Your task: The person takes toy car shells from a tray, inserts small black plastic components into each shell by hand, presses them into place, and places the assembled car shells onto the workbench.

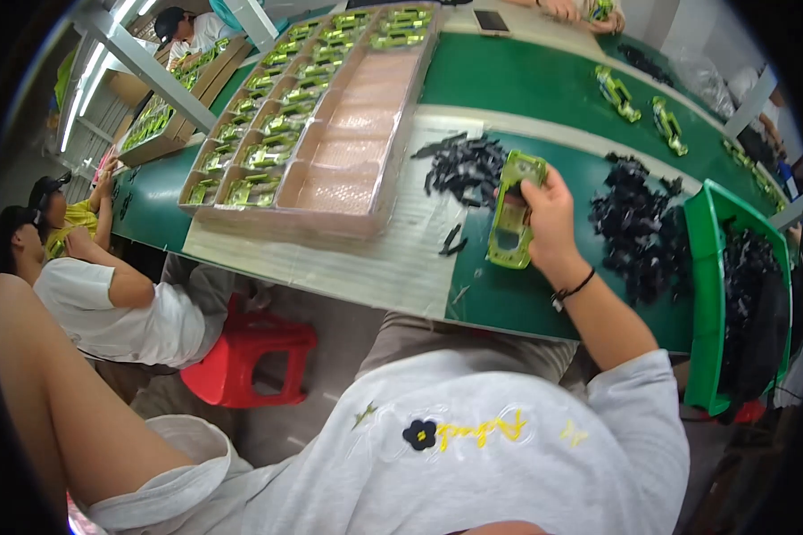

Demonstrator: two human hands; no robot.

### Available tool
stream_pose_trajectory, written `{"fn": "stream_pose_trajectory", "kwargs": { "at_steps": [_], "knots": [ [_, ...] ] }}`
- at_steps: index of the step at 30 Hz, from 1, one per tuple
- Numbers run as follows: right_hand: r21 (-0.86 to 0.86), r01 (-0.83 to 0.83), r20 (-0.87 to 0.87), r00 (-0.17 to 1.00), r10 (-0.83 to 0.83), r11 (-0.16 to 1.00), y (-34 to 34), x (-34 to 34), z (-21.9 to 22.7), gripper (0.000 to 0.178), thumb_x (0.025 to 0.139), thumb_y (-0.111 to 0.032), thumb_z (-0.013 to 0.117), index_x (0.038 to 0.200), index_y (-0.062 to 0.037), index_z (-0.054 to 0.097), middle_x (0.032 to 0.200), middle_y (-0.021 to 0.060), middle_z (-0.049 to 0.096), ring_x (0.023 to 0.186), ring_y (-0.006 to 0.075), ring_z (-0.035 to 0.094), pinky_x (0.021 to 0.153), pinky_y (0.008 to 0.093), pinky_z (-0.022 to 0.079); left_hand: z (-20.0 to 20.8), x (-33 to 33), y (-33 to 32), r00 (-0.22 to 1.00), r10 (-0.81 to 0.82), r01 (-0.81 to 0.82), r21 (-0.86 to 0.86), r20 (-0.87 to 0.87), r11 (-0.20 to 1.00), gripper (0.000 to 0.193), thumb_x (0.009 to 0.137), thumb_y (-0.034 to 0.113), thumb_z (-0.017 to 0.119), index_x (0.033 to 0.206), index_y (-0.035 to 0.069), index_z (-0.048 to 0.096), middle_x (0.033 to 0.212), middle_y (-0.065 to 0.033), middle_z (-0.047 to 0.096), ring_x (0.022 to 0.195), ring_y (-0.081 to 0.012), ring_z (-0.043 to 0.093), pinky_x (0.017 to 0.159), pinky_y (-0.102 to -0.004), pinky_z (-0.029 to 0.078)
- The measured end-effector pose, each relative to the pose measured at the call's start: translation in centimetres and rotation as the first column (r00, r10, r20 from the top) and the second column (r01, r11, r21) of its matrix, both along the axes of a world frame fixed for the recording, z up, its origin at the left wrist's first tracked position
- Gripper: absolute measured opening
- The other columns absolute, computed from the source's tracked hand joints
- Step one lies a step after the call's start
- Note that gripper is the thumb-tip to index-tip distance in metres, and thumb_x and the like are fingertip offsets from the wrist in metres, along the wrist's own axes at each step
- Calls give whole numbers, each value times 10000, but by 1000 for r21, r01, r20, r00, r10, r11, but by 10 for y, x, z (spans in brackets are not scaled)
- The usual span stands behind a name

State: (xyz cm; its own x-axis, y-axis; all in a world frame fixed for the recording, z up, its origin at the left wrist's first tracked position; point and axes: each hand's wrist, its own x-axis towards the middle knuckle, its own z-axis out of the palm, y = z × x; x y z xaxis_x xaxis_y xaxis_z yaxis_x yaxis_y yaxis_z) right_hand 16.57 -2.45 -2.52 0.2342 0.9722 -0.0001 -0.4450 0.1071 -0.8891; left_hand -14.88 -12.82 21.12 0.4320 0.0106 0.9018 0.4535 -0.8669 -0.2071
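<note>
My right hand, a dark bracelet at its wrist, grips a lime-green plastic housing by its right side. The housing is long and narrow, tilted upright, with openings through it. It is held over the green table, just right of a pile of small black plastic pieces. My left arm is bent at the far left; its hand is out of the picture.
A compartmented tray of green parts stands at the back left. Right are a second black heap and a green bin of black pieces. Green parts lie on the far green strip. Co-workers sit left, near a red stool.
</note>
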Motion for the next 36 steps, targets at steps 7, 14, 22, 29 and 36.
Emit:
{"fn": "stream_pose_trajectory", "kwargs": {
  "at_steps": [7, 14, 22, 29, 36],
  "knots": [
    [50, 77, 36, 996, -79, 996, -6, -8, -24, 307, 899, 27, 417, 1202, -14, 444, 1034, 107, 596, 809, 238, 641, 726, 360, 554, -62, 30, 62, 948, 5, -32, 80, 319, 996, 394, 942, 339, 392, 1208, 68, 497, 1221, -130, 490, 1151, -250, 443, 979, -382, 295],
    [90, 102, 51, 993, -107, 991, -4, 1, -8, 319, 899, 28, 435, 1217, 6, 443, 1087, 106, 584, 914, 194, 599, 790, 318, 512, -110, 58, 106, 929, 15, 44, -151, 369, 988, 409, 957, 328, 376, 1223, 31, 469, 1163, -133, 525, 1097, -239, 484, 927, -342, 354],
    [222, 121, 49, 990, -135, 967, -5, 4, 0, 303, 911, 4, 467, 1214, 12, 444, 1062, 92, 582, 953, 121, 559, 824, 256, 465, -147, 101, 131, 963, -19, 143, -453, 267, 880, 428, 974, 314, 358, 1241, -12, 437, 1096, -136, 564, 1036, -227, 531, 868, -298, 422],
    [240, 99, 170, 975, -142, 966, -11, 5, 17, 262, 907, -12, 505, 1167, 14, 496, 1037, 71, 587, 936, 106, 561, 812, 239, 466, -202, 184, 141, 835, -199, 515, -856, 513, -43, 417, 897, 42, 522, 1286, 7, 376, 1131, -106, 554, 1025, -147, 545, 828, -268, 453],
    [229, 125, 275, 943, -188, 965, -13, -3, 13, 285, 903, -5, 513, 1187, 20, 502, 1059, 68, 587, 953, 107, 558, 821, 231, 459, -209, 195, 134, 893, -68, 450, -879, 445, 161, 271, 831, -6, 569, 1093, -17, 502, 829, -111, 620, 720, -150, 613, 595, -270, 512]
  ]
}}
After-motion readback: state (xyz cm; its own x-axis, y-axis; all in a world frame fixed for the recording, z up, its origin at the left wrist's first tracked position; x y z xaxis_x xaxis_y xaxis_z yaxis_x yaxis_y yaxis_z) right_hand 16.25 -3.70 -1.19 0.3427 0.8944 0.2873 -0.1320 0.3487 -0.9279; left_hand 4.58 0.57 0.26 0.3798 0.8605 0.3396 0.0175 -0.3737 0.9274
